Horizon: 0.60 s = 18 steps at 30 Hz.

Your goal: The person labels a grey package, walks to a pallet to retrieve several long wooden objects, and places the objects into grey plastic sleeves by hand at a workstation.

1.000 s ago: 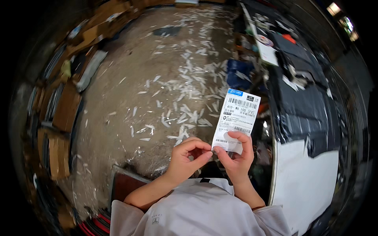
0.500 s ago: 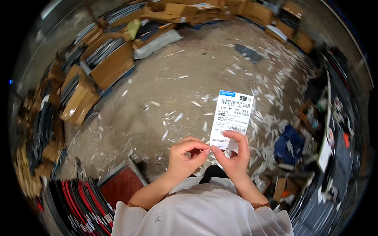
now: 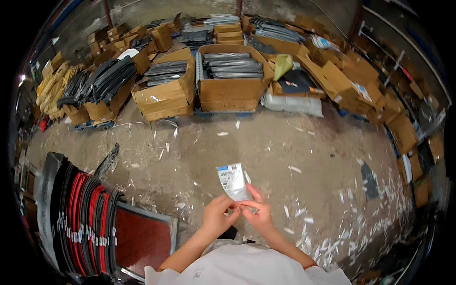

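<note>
A white shipping label (image 3: 232, 181) with barcodes and a blue corner stands up from my fingers, its lower part bent. My right hand (image 3: 258, 213) is closed on the label's lower right edge, thumb and fingertips pinching it. Close beside it, my left hand (image 3: 219, 216) is closed too, its fingertips pressed together at the label's bottom edge. What sits between the left fingertips is too small to make out; it may be the label's corner.
At lower left, folded black and red mats (image 3: 88, 213) with white tags stand on a red-topped cart (image 3: 142, 235). Open cardboard boxes (image 3: 232, 95) of grey flat goods line the far side. White paper strips (image 3: 342, 242) litter the floor at right.
My view has turned left, bringing the boxes and mats further into sight. The label now appears smaller, lower and curled. Both hands remain together at its bottom edge.
</note>
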Available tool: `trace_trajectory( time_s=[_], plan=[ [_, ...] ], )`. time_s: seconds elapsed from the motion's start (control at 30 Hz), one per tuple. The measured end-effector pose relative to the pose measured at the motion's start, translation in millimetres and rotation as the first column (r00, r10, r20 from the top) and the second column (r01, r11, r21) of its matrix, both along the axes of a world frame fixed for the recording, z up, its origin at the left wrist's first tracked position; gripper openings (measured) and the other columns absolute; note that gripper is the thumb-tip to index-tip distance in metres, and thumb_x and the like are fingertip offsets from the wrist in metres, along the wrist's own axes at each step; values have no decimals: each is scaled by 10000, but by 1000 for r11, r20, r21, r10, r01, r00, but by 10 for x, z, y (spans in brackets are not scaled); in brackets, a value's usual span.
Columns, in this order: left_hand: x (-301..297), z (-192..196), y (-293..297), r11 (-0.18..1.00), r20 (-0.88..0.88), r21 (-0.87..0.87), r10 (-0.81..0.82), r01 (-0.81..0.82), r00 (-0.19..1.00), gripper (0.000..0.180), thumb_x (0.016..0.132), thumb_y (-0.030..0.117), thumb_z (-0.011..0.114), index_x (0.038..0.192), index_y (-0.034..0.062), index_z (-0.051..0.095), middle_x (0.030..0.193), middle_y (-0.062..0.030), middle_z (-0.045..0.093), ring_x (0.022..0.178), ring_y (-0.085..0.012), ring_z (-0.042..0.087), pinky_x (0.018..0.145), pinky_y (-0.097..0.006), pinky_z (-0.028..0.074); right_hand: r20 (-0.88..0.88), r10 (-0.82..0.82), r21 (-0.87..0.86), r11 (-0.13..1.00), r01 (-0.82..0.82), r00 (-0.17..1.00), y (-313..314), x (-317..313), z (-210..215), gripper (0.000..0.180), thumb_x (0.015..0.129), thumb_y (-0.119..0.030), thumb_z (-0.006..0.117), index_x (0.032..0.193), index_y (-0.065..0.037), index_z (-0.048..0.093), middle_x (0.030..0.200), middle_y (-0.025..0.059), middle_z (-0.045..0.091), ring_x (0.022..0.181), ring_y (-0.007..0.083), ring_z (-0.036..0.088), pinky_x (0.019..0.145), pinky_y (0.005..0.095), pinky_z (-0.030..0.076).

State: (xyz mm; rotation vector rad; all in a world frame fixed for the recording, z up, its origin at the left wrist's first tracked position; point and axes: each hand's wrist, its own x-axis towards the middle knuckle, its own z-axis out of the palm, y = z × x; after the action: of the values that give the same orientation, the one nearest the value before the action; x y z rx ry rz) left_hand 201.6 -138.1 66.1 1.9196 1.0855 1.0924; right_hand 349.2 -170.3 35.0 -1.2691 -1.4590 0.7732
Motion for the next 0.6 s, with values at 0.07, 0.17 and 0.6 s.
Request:
trace_trajectory(
  time_s=[0.07, 0.17, 0.6],
  plan=[
    [-45, -68, 423, 977, 88, -214, 27, -8, 996, 47, 682, 58, 603, 707, 46, 565, 631, -39, 522, 551, -128, 507, 493, -240, 403, -262, 59, -228, 966, -121, 963, 496, 23, -100, 215, 778, -84, 542, 964, -26, 632, 1259, 148, 458, 1146, 214, 440, 932, 362, 342],
    [-409, -377, 1305, 593, 480, -718, 43, 365, 876, 9, 699, 57, 563, 708, 57, 561, 619, -38, 511, 552, -108, 494, 491, -224, 389, -622, -144, -457, 865, -207, 770, 1222, 340, -287, 225, 812, -166, 501, 960, -35, 609, 1124, 110, 553, 1016, 204, 529, 867, 361, 409],
    [778, -806, 4809, 716, 571, -643, 212, 271, 793, 257, 883, 211, 493, 1054, 24, 533, 987, -100, 593, 931, -176, 551, 779, -321, 441, 521, -45, 226, 970, -87, 852, 5055, 789, -322, 224, 717, -180, 620, 918, -82, 614, 989, 89, 597, 896, 250, 581, 768, 366, 432]
  ],
)
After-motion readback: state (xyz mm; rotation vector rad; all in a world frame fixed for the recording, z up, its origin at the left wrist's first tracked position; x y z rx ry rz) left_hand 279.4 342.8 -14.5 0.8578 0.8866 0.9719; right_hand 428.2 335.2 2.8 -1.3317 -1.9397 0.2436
